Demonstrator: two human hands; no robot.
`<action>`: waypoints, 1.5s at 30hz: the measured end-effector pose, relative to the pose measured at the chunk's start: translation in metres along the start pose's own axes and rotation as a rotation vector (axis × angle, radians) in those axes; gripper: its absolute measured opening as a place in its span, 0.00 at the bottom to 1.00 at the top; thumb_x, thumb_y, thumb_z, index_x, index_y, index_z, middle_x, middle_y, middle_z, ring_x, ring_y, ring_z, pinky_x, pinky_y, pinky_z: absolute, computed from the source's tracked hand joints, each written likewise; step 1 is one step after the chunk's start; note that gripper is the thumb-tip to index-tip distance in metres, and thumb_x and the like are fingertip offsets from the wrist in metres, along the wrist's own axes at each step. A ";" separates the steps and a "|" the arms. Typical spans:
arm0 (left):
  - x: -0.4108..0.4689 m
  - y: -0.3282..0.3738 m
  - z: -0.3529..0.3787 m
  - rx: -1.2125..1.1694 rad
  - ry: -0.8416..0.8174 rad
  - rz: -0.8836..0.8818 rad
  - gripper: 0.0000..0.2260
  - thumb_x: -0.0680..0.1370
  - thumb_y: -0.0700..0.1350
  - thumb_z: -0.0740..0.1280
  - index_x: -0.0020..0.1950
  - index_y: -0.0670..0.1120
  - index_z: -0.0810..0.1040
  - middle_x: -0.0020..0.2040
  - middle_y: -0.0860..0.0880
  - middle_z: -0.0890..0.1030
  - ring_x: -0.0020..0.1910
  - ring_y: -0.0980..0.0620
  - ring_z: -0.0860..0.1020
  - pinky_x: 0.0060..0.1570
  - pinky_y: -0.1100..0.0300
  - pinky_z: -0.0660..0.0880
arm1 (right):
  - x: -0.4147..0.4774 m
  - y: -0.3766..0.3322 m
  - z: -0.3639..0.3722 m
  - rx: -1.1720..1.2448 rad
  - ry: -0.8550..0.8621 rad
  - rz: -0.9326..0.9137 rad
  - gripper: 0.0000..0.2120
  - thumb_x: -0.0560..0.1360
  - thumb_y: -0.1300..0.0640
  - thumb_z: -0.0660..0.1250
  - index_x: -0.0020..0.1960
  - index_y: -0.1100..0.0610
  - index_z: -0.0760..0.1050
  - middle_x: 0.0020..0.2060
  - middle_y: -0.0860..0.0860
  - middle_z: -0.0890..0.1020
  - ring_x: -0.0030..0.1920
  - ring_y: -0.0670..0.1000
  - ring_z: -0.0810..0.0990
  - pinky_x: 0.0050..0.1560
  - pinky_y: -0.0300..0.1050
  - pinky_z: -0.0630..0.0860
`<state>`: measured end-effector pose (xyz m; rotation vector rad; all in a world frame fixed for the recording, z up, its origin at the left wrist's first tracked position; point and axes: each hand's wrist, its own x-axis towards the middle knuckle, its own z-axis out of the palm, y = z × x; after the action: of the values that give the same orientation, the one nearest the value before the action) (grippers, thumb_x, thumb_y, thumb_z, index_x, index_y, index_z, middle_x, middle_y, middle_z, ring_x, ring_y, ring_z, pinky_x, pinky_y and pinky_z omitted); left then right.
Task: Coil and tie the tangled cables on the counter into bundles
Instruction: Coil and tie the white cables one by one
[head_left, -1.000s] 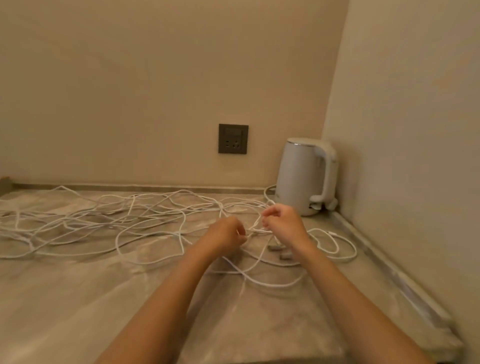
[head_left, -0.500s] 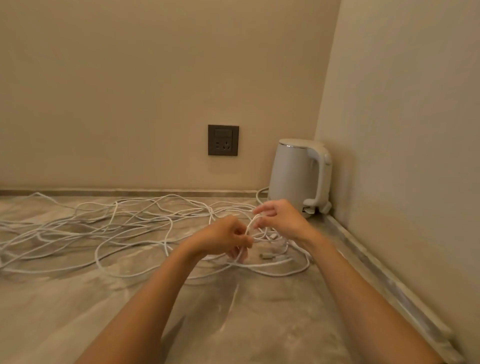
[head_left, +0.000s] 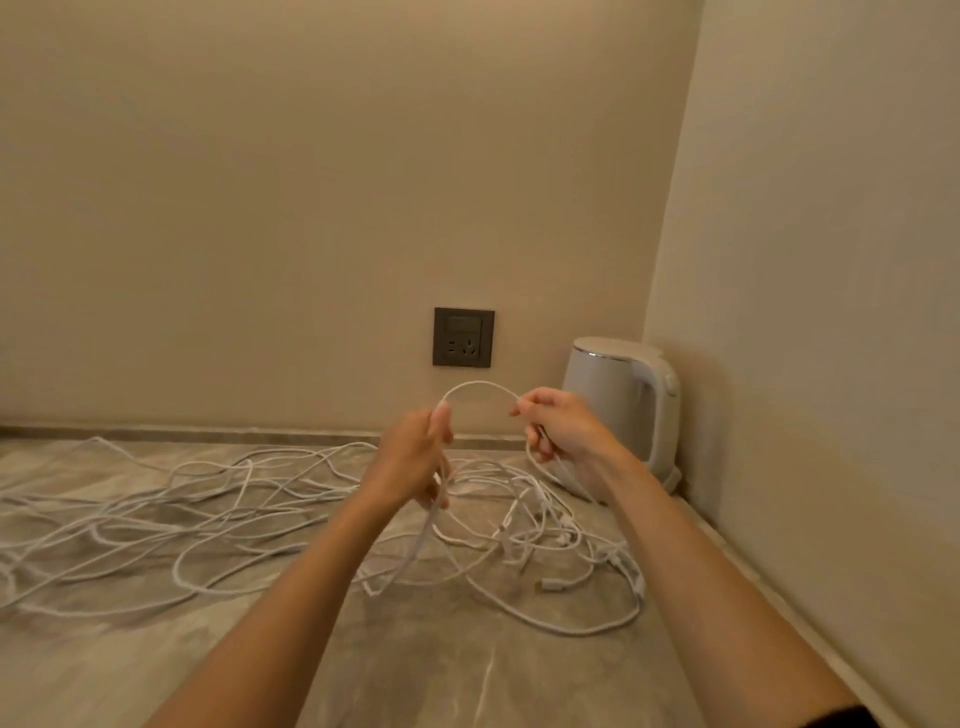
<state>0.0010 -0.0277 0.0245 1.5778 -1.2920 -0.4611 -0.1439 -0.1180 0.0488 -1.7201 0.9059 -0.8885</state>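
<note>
While both raised, left hand and right hand pinch cable.

L hand, R hand: pinch grip

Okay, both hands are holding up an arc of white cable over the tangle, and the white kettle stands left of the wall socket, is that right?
Not quite: the head view shows the white kettle to the right of the wall socket, in the corner. The rest holds: the left hand and the right hand hold up an arc of white cable.
</note>
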 end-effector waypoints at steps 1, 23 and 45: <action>0.000 0.003 -0.004 0.038 -0.102 0.013 0.18 0.81 0.53 0.52 0.48 0.41 0.73 0.33 0.42 0.79 0.22 0.49 0.77 0.22 0.57 0.75 | 0.002 -0.001 0.000 0.025 -0.006 -0.015 0.09 0.80 0.61 0.59 0.46 0.60 0.77 0.25 0.51 0.70 0.22 0.44 0.64 0.23 0.36 0.65; 0.033 0.000 -0.018 0.843 0.088 0.220 0.24 0.78 0.36 0.57 0.73 0.47 0.58 0.72 0.46 0.62 0.74 0.46 0.55 0.71 0.47 0.51 | 0.012 -0.019 -0.005 -0.269 -0.276 -0.133 0.16 0.82 0.54 0.56 0.43 0.57 0.79 0.25 0.46 0.67 0.24 0.42 0.64 0.28 0.33 0.62; 0.046 -0.039 -0.029 0.314 0.227 0.230 0.11 0.80 0.44 0.60 0.43 0.42 0.78 0.28 0.55 0.68 0.33 0.50 0.68 0.35 0.58 0.61 | 0.037 0.004 0.039 0.294 -0.438 0.041 0.15 0.82 0.59 0.53 0.45 0.63 0.75 0.22 0.48 0.70 0.21 0.42 0.60 0.21 0.33 0.54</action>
<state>0.0600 -0.0582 0.0166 1.6543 -1.3948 0.0680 -0.0933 -0.1354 0.0404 -1.5472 0.4889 -0.5518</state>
